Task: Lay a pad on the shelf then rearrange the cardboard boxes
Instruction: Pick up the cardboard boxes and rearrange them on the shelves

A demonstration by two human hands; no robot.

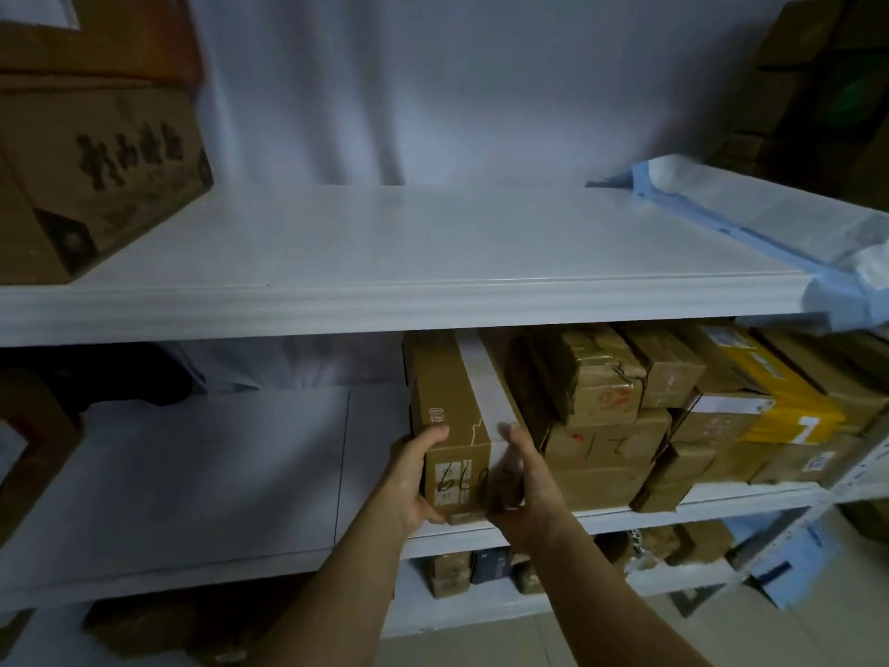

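Both hands hold one long cardboard box [462, 426] at the front edge of the middle shelf [216, 474], at about 6 o'clock in the view. The left hand [409, 479] grips the box's near left corner, thumb curled over the top edge and fingers under the bottom. The right hand [524, 479] clasps the near right side, thumb up on the pale tape strip that runs along the box's top. The end face toward the camera bears a white label with handwritten digits.

Just to the right of this box, from 3 to 4 o'clock, a stack of taped cardboard boxes [606, 406] fills the rest of the middle shelf, with a yellow package [779, 402] among them. The left part of that shelf, toward 8 o'clock, shows bare white board.

On the upper shelf [385, 243], a blue-edged white pad [750, 209] lies at 2 o'clock, its corner draping over the front rim. A large printed brown carton [96, 175] stands at 10 o'clock on the same shelf, with another carton on top of it. Below, at 5 o'clock, small boxes [452, 570] sit on the bottom shelf, blurred.
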